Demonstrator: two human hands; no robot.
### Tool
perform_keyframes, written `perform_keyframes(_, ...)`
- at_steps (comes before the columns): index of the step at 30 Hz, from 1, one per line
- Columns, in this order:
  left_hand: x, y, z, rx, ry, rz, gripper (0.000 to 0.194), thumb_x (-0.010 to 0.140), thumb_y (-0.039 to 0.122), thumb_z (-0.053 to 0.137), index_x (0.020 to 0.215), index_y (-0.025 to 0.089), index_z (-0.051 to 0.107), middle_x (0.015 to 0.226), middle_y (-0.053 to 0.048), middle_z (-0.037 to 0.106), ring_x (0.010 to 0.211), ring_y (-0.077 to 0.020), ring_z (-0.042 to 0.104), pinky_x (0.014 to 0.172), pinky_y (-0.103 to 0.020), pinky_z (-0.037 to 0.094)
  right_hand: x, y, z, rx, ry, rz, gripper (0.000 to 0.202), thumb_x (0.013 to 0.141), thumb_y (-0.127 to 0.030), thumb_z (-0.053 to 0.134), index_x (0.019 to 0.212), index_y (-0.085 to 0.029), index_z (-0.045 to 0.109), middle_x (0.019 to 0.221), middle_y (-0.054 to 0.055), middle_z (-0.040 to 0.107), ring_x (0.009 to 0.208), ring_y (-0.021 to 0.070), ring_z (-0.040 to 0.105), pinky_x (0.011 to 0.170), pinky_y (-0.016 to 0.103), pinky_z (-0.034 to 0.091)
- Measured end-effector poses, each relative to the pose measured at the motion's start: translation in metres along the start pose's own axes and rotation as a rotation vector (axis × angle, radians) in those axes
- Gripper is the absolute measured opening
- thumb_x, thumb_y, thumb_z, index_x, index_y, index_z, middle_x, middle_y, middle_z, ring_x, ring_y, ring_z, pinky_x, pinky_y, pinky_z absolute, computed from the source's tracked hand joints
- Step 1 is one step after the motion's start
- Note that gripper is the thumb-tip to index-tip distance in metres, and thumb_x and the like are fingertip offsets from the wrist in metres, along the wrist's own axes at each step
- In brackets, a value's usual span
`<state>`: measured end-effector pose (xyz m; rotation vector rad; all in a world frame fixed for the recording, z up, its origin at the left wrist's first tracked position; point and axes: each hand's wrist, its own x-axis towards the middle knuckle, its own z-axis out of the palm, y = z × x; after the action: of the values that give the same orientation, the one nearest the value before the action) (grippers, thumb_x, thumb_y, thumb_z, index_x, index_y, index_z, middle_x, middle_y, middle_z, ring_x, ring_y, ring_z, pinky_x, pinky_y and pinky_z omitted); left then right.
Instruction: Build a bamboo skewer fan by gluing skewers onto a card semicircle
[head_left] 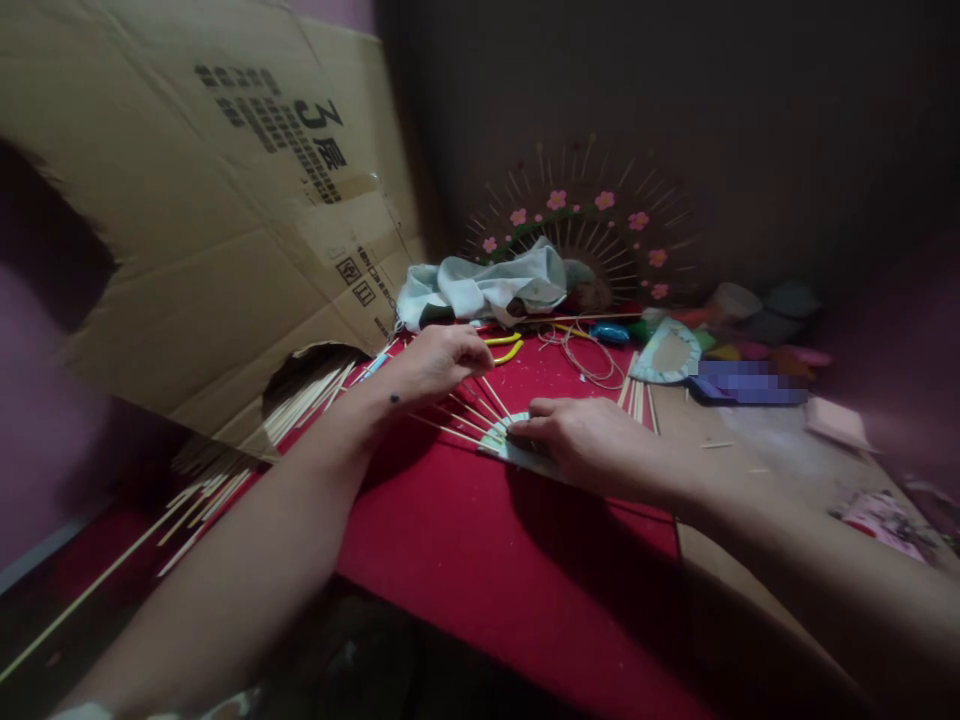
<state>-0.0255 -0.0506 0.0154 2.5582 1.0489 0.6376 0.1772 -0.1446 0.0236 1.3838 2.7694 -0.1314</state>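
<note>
My left hand is closed in a pinch at the outer end of a thin wooden stick. That stick runs down to a half-round, pale patterned fan base on the red cloth. Several thin sticks spread out leftward from the base like ribs. My right hand is closed over the right part of the base, its index fingertip pressing on the stick ends. The hand hides that side. Yellow-handled pliers lie just beyond my left hand.
A large cardboard box leans at left, with loose sticks poking from its opening. Behind the red cloth are a crumpled pale cloth and a flower-trimmed fan. At right lie a string coil, another half-round piece and a phone-like object.
</note>
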Motion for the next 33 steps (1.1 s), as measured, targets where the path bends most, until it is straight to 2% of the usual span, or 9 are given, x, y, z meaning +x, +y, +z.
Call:
perform_keyframes(4,0.000,-0.006,-0.004,-0.045,0.177,-0.092,0.015,0.079,0.021,0.059,0.083,0.015,0.072,0.085,-0.006,0.071,0.080,-0.0147,0.063,0.078,-0.029,0.046,-0.003,0.003,-0.003,0.051,0.010,0.003,0.028,0.086,-0.027,0.054,0.109,-0.029,0.069,0.084,0.002,0.064,0.059,0.0091,0.048,0.051,0.025,0.023)
perform_keyframes(6,0.000,-0.007,-0.005,-0.081,0.205,-0.113,0.015,0.079,0.022,0.060,0.083,0.015,0.072,0.084,-0.006,0.072,0.080,-0.0152,0.063,0.079,-0.029,0.047,-0.004,0.005,-0.003,0.076,0.007,0.008,0.031,0.083,-0.024,0.056,0.111,-0.028,0.068,0.085,0.002,0.065,0.059,0.0088,0.049,0.051,0.024,0.025)
perform_keyframes(10,0.000,0.000,-0.001,-0.144,0.051,-0.088,0.012,0.076,0.021,0.063,0.080,0.014,0.071,0.081,-0.004,0.070,0.077,-0.0137,0.061,0.076,-0.028,0.045,-0.010,0.010,-0.003,0.062,0.056,0.033,0.034,0.078,-0.010,0.054,0.105,-0.023,0.070,0.091,0.004,0.065,0.063,0.0093,0.054,0.052,0.023,0.030)
perform_keyframes(14,-0.001,0.013,0.013,-0.203,-0.126,-0.047,0.006,0.073,0.020,0.066,0.072,0.014,0.069,0.077,-0.001,0.063,0.074,-0.0122,0.057,0.070,-0.025,0.043,-0.026,0.010,-0.005,0.077,0.175,0.070,0.026,0.083,-0.011,0.050,0.100,-0.018,0.069,0.095,0.007,0.063,0.071,0.0123,0.058,0.059,0.024,0.038)
perform_keyframes(20,0.000,0.020,0.030,-0.205,-0.218,-0.014,0.009,0.072,0.021,0.070,0.069,0.015,0.065,0.074,0.001,0.056,0.070,-0.0108,0.052,0.065,-0.024,0.040,-0.066,-0.007,0.000,0.258,0.398,0.068,0.020,0.091,-0.015,0.042,0.095,-0.018,0.062,0.092,0.007,0.064,0.074,0.0136,0.061,0.064,0.025,0.045)
perform_keyframes(25,-0.001,0.022,0.028,-0.205,-0.072,-0.018,0.012,0.075,0.020,0.067,0.068,0.014,0.059,0.074,0.000,0.055,0.069,-0.0108,0.051,0.066,-0.025,0.040,-0.104,-0.010,0.004,0.200,0.520,0.225,0.014,0.090,-0.019,0.046,0.076,-0.022,0.048,0.070,0.001,0.058,0.057,0.0118,0.054,0.053,0.024,0.042)
perform_keyframes(28,-0.002,0.023,0.027,-0.177,0.051,0.000,0.014,0.079,0.024,0.063,0.070,0.016,0.057,0.074,0.000,0.057,0.069,-0.0111,0.050,0.066,-0.026,0.040,-0.134,-0.004,0.006,0.102,0.584,0.347,0.015,0.091,-0.025,0.048,0.076,-0.025,0.048,0.063,-0.001,0.055,0.051,0.0133,0.050,0.050,0.026,0.039)
perform_keyframes(31,-0.001,0.023,0.028,-0.106,0.177,-0.033,0.014,0.081,0.027,0.061,0.072,0.017,0.057,0.071,0.000,0.056,0.064,-0.0106,0.046,0.063,-0.026,0.038,-0.173,0.003,0.017,-0.006,0.660,0.604,0.019,0.093,-0.030,0.045,0.075,-0.028,0.048,0.061,0.000,0.056,0.050,0.0157,0.053,0.054,0.030,0.040)
perform_keyframes(33,-0.001,0.022,0.028,-0.067,0.219,-0.079,0.018,0.084,0.031,0.057,0.072,0.018,0.057,0.065,0.002,0.053,0.059,-0.0105,0.043,0.060,-0.027,0.036,-0.201,0.008,0.030,-0.066,0.705,0.783,0.014,0.093,-0.035,0.045,0.082,-0.031,0.052,0.069,0.003,0.063,0.062,0.0199,0.061,0.060,0.032,0.043)
